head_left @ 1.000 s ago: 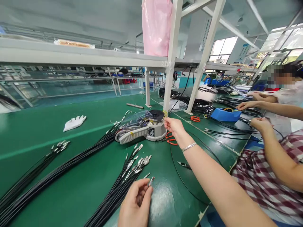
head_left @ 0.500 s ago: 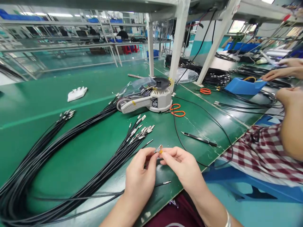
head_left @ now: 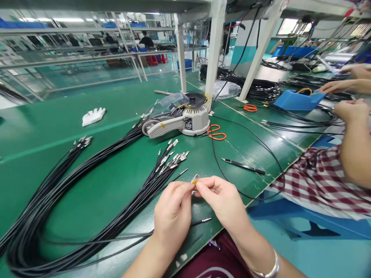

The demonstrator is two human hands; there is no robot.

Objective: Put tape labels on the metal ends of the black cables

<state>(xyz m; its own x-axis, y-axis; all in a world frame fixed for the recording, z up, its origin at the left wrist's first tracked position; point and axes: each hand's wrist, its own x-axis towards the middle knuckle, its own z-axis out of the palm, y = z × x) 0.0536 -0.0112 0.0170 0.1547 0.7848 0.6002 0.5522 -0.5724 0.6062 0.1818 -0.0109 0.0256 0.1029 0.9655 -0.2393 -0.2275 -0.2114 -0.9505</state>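
Just above the table edge, my left hand (head_left: 174, 208) and my right hand (head_left: 218, 197) meet fingertip to fingertip. Between them sits a small silvery cable connector (head_left: 196, 178) with a bit of yellow tape (head_left: 194, 182) around its lower part. Both thumbs and forefingers are pinched closed on the taped connector. A black cable passes beneath my left hand, and its metal-tipped end (head_left: 206, 220) sticks out on the right. Left of my hands lies a thick bundle of black cables (head_left: 127, 208), with several metal connectors (head_left: 174, 159) at its near end.
A round grey tape dispenser (head_left: 191, 123) stands behind the bundle. Orange-handled scissors (head_left: 216, 133) and a black pen-like tool (head_left: 243, 166) lie to the right, a white glove (head_left: 93, 116) to the left. A co-worker's hand (head_left: 337, 85) touches a blue holder (head_left: 298, 100).
My left fingertips have closed in on the taped part, and less of the tape shows. The connector now points up a little more. The view has shifted slightly.
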